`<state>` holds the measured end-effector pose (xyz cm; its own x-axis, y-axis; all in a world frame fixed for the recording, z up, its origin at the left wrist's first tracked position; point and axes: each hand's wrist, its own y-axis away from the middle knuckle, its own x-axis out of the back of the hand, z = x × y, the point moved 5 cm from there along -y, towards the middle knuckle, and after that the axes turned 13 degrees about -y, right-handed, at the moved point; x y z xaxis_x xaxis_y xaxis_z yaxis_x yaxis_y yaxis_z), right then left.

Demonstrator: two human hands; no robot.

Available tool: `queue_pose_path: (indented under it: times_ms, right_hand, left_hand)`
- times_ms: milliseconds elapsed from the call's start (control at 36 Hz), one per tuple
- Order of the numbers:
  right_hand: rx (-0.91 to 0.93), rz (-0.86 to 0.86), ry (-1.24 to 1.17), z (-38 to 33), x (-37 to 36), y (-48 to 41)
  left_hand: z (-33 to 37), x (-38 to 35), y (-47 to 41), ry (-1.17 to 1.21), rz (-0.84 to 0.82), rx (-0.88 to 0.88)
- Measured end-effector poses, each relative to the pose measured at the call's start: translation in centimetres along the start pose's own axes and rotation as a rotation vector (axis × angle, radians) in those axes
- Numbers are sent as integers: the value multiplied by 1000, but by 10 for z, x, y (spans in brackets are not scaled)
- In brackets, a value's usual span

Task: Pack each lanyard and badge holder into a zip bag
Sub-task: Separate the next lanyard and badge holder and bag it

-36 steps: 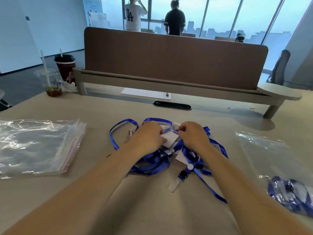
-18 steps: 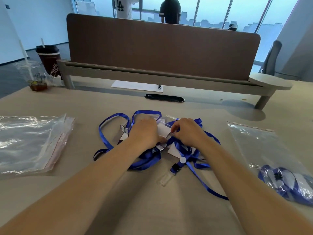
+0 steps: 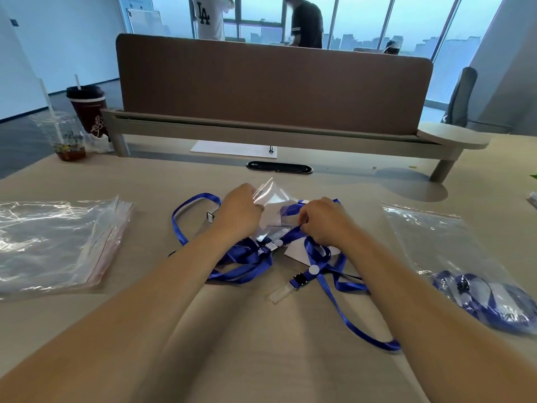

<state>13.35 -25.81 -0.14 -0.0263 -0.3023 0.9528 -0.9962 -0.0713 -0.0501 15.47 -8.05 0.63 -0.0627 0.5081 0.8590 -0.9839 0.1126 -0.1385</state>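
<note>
Left hand (image 3: 239, 210): fingers curled shut on the near edge of a clear badge holder (image 3: 271, 196), which tilts up off the desk.
Right hand (image 3: 322, 219): fingers pinched closed over the holder's other side – exactly what they grip is hidden.
Lanyards (image 3: 250, 257): a blue tangle under and just in front of both hands, one strap trailing toward the right forearm.
Empty zip bags (image 3: 55, 242): a flat stack, well to the left.
Packed bag (image 3: 476, 274): to the right – a blue lanyard inside.
Desk (image 3: 261, 359): beige, bare near the camera.
</note>
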Motion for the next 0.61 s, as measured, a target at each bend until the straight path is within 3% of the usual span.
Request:
queue_pose_path:
  times_ms: [222,528,611]
  right_hand:
    - [5,125,-195,-8,19,5]
    - [42,178,-366,-19,43,15]
    - [48,176,-421,-23,46,17]
  left_hand:
    - [-13,29,13,180,101,20]
    - [-20,40,28,199,61,23]
    - [-17,38,31,98,49,5]
